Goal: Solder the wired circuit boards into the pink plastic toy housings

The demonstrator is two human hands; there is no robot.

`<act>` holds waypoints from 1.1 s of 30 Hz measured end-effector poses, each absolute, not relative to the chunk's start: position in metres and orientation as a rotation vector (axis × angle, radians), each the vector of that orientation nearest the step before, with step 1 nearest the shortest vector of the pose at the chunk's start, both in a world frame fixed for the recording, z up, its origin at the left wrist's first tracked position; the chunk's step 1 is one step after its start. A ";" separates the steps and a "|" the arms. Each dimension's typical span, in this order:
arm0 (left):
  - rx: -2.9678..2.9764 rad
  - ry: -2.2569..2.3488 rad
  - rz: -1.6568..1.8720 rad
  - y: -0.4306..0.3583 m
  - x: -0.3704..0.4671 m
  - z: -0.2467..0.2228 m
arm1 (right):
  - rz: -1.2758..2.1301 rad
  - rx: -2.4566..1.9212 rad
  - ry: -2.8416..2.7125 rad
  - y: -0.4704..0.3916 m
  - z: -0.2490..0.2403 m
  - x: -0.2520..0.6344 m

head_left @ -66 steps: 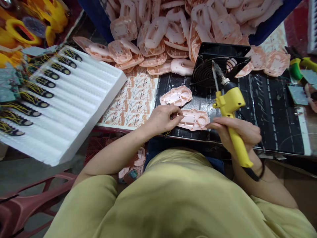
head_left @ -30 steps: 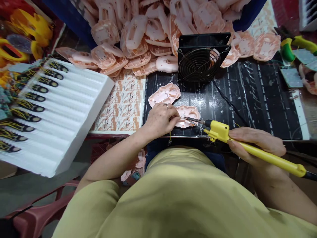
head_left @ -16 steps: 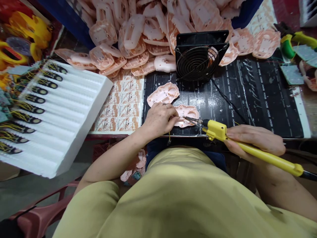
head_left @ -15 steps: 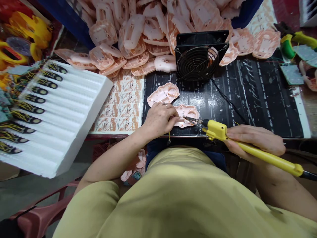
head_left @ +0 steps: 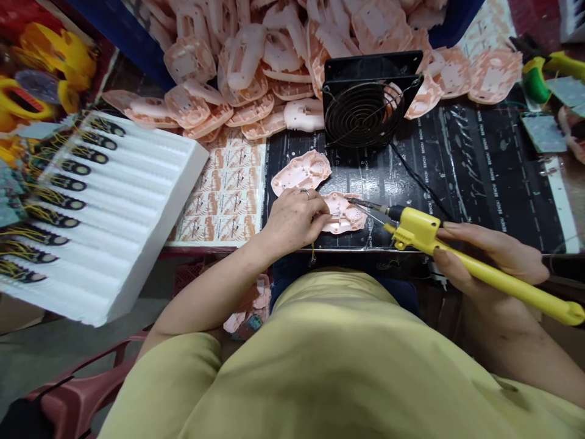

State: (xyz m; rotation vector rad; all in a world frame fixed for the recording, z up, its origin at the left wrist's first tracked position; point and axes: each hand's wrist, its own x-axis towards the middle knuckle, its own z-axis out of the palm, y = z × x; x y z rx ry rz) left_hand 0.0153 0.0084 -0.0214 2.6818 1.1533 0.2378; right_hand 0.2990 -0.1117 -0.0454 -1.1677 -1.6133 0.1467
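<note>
My right hand [head_left: 498, 256] is wrapped round a yellow soldering iron [head_left: 420, 230] with a metal feed tube beside its tip. The iron points left, its tip over the right half of a pink plastic shell [head_left: 345, 213]; whether it touches cannot be told. My left hand [head_left: 295, 219], fingers pinched together, grips the left end of this shell and hides it. From under that hand a thin yellow wire [head_left: 313, 253] hangs over the table edge, with a small part at its end. A second pink shell [head_left: 300, 172] lies just beyond my left hand.
A black fan [head_left: 365, 113] stands behind the shells, its cable trailing right. Many pink shells [head_left: 247, 58] are heaped at the back by a blue bin. On the left, a white foam tray [head_left: 137, 195] carries several wired black parts. Pliers [head_left: 534, 79] lie far right.
My right hand has drawn the soldering iron to the right, and its tip has shifted slightly up and away from my left fingers. The left hand stays in place.
</note>
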 end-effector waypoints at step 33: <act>2.667 1.163 0.247 0.006 0.014 -0.021 | 0.023 -1.293 -1.589 -0.114 -0.050 0.302</act>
